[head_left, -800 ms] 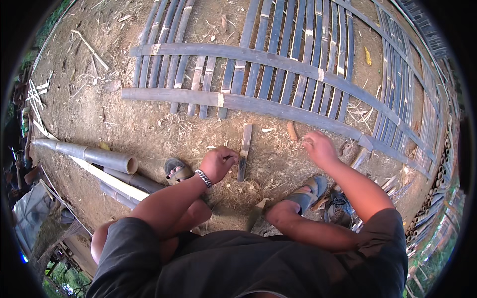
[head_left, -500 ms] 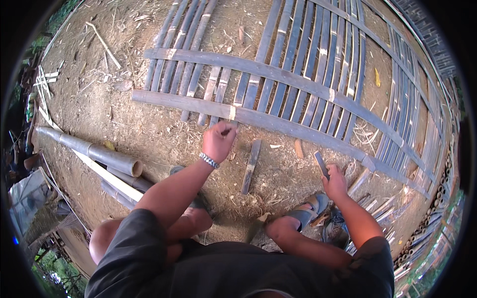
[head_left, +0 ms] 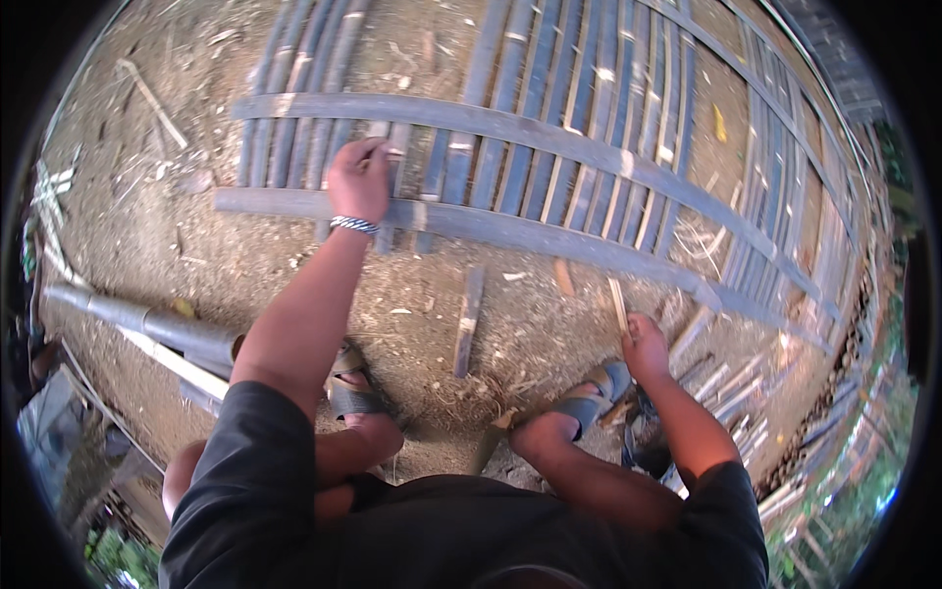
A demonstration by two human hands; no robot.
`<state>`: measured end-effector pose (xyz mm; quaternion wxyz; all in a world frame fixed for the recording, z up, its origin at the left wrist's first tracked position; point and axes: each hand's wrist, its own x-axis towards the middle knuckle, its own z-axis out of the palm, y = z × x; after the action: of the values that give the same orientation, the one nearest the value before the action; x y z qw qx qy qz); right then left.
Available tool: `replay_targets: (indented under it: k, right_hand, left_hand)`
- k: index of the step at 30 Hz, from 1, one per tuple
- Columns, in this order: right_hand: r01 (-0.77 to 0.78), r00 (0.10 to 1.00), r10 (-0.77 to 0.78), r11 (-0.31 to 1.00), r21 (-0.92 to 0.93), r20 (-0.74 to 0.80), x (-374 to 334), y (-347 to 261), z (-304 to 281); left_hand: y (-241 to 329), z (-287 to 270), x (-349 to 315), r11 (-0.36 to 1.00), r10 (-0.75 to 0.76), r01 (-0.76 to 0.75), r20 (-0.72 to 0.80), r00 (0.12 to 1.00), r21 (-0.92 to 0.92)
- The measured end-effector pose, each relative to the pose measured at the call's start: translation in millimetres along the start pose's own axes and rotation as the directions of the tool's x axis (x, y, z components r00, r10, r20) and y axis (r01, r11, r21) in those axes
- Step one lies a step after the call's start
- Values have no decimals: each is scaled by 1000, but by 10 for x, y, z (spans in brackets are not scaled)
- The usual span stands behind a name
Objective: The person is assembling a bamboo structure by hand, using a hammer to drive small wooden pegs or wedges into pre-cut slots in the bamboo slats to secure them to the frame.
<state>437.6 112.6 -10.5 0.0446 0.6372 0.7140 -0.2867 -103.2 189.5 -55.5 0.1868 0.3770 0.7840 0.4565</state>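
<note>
My left hand (head_left: 359, 181), with a patterned bracelet at the wrist, reaches over the two long bamboo crosspieces. Its fingers are curled together above the short bamboo slats (head_left: 396, 177); what they pinch, if anything, is hidden. Beneath its wrist runs the nearer crosspiece (head_left: 530, 229), and beyond the hand lies the farther crosspiece (head_left: 466, 120). My right hand (head_left: 645, 348) is closed round a short bamboo strip (head_left: 618, 304), which points up and away over the ground. Between my hands a loose short bamboo piece (head_left: 469, 322) lies flat on the dirt.
Dark bamboo slats (head_left: 564, 108) lie in rows across the crosspieces. At the left rests a bamboo pole (head_left: 147, 316) beside pale split lengths. Split bamboo pieces (head_left: 726, 398) lie at the right near my sandal (head_left: 599, 393). Shavings litter the ground.
My left hand has moved forward and left, from the near edge of the nearer crosspiece to above the slats. The strip in my right hand has turned edge-on. The whole view has shifted slightly.
</note>
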Motion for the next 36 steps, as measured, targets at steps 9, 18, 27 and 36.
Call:
replay_targets:
  k: [9,18,27,36]
  right_hand:
    - [-358,908,299,918,-172,-295,-240,997,-247]
    - [-670,714,647,742,4,-268,-203,1145,-62]
    - [-575,534,825,513,637,-183,-152,1137,-267]
    - [-139,837,508,558,818,-204,391,-128,-521]
  left_hand:
    - [-272,12,-132,996,70,-70,21,997,46]
    - [-100,49,45,999,7,-11,-84,996,-46]
    - [181,196,388,958,232,-205,-120,965,201]
    - [141,477,397,944,267,-211,-213,940,253]
